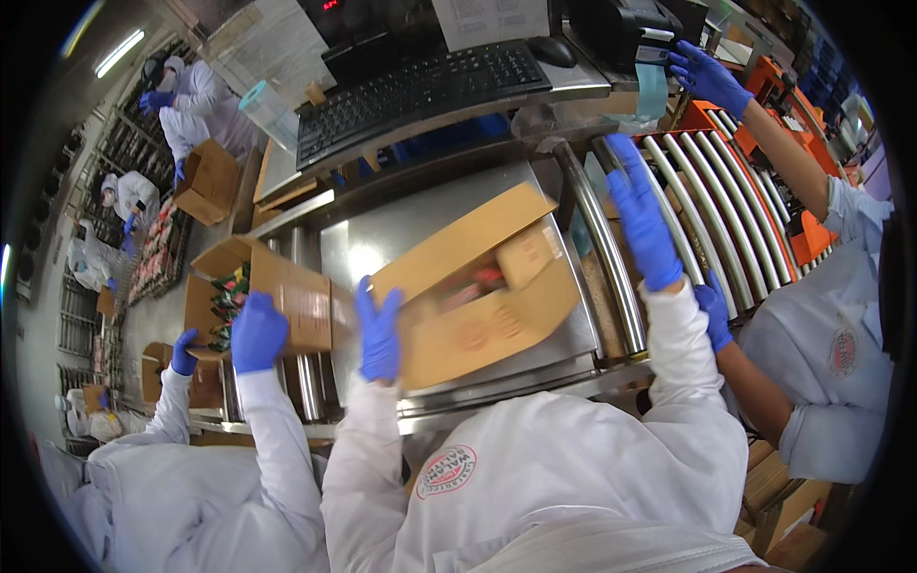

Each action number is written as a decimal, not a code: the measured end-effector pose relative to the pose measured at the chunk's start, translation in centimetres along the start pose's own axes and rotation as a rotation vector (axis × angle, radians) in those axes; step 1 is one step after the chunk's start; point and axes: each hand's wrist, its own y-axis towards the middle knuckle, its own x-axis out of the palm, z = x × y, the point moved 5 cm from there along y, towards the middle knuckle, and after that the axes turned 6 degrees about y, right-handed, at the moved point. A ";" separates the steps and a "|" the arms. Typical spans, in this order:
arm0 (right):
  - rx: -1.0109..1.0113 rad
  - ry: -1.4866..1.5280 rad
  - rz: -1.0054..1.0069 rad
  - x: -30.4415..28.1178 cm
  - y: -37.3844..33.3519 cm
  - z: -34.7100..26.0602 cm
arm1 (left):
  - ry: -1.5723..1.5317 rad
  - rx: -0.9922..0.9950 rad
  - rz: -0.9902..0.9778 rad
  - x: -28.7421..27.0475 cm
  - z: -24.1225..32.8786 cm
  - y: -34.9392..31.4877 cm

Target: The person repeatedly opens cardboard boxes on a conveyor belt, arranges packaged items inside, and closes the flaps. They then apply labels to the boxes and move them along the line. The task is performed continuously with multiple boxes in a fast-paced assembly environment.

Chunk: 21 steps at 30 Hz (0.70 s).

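Note:
A brown cardboard box [478,329] sits slightly tilted in my view on the metal plate in front of me. Its upper long flap is partly raised, and red and dark packs [470,289] show inside. At the left end of this box is my blue-gloved left hand [379,329], thumb and fingers apart, against or very close to the cardboard; slight blur hides the exact contact. Out to the right, over the steel rollers, my gloved right hand [645,224] is raised with its fingers stretched out and nothing in them.
A co-worker on the left has gloved hands at an open box [291,304] of packs. Another person reaches a hand [712,78] toward a black label printer [626,38]. A keyboard [420,95] lies on the shelf above. Rollers [712,210] run off right.

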 end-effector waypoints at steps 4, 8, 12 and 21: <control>-0.204 -0.651 -0.345 8.0 -4.9 -4.2 | -0.306 -0.074 -0.074 12.8 4.8 -1.5; -0.157 -0.942 -0.345 3.6 -3.7 2.5 | -0.914 -0.294 -0.616 17.6 6.7 -2.1; -0.057 -0.944 -0.254 -4.2 -1.1 5.3 | -0.677 -0.457 -0.818 15.8 3.5 -5.7; 0.339 -1.049 -0.085 -18.7 2.3 8.5 | -0.257 -0.352 -0.462 3.4 -2.8 -13.1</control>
